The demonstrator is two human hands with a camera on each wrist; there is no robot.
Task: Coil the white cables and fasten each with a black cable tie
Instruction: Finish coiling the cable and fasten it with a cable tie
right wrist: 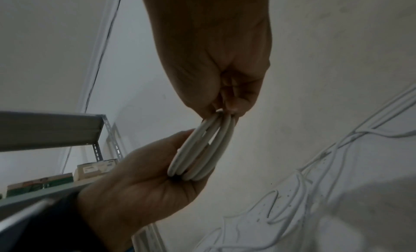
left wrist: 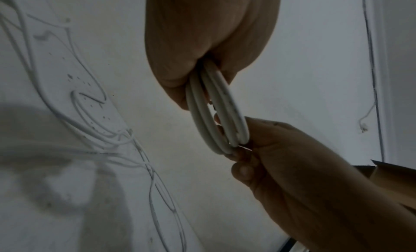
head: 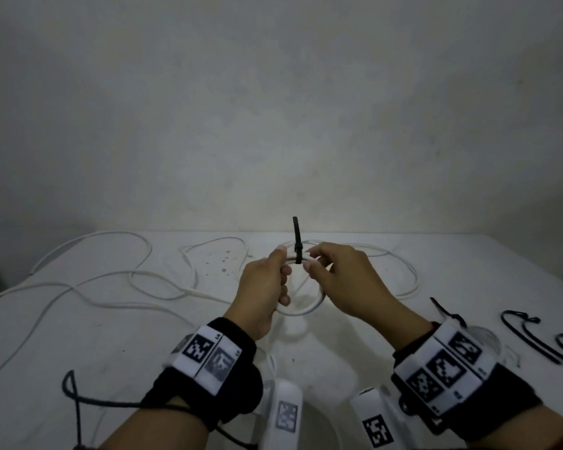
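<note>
Head view. Left hand [head: 265, 289]: fingers curled round the left side of a coiled white cable [head: 301, 308], held above the white table [head: 117, 339]. Right hand [head: 346, 280]: thumb and forefinger pinch the coil's top, just right of a black cable tie [head: 297, 243] wrapped round the strands between both sets of fingertips; the tie's free end stands upright above them. Loose white cables [head: 137, 277] lie spread on the table left of and beyond the left fingers. Spare black ties [head: 533, 332] lie well to the right of the right hand.

Left wrist view. Left hand [left wrist: 209, 42]: fingers closed on several parallel coil strands [left wrist: 216, 113]. Right hand [left wrist: 292, 167]: grips the strands' far end. Tie not visible here. Loose cables [left wrist: 94, 124] on the table lie left of the fingers.

Right wrist view. Right hand [right wrist: 216, 60]: fingertips pinch the coil's strands [right wrist: 202, 149]. Left hand [right wrist: 144, 188]: fingers closed round the opposite end. Metal shelf [right wrist: 49, 129] with boxes stands behind the left hand.
</note>
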